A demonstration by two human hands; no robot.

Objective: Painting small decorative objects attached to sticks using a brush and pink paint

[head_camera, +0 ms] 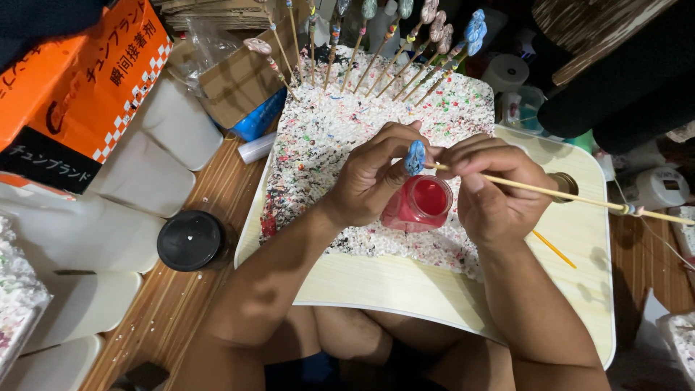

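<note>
Both hands meet over the red jar [418, 204]: left hand [373, 177] pinches a small blue bead [415, 157], right hand [492, 192] grips a thin wooden stick [579, 198] (possibly a brush). A slip could tip the open jar's glossy red liquid onto the speckled foam block [318, 137]. Beyond the jar, finished skewers [405, 51] stand upright.

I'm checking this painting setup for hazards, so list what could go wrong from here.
1. The open jar of red paint sits uncapped right under the left hand and right hand; a dropped wrist could tip it over the speckled foam block.
2. The blue bead is pinched at the tip of a long thin stick; it may slip off or the stick may snap.
3. Finished sticks stand close behind; a reaching hand might knock them.
</note>
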